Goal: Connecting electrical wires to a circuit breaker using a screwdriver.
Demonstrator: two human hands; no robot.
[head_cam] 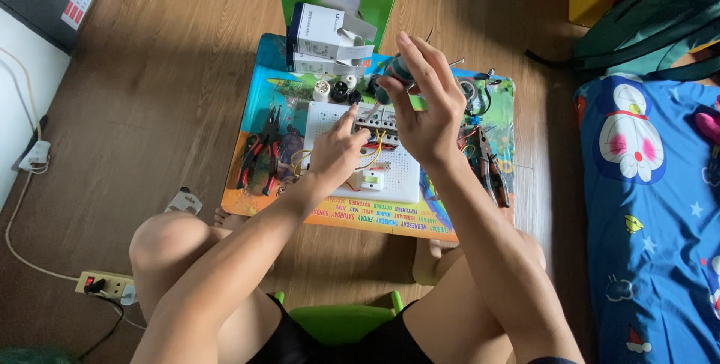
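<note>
A wood-grain plank floor (172,71) spread under a small low table (262,71) with a glossy, colourful printed top. On it lay a white perforated board (401,172) carrying grey breakers (375,118) and thin yellow wires (373,160). Red-handled pliers (259,155) lay at its left. The right hand (427,112) was closed around a screwdriver's rounded teal handle (400,71), raised above the breakers. The left hand (337,150) held nothing, its fingers spread, forefinger pressing the breakers' front edge.
</note>
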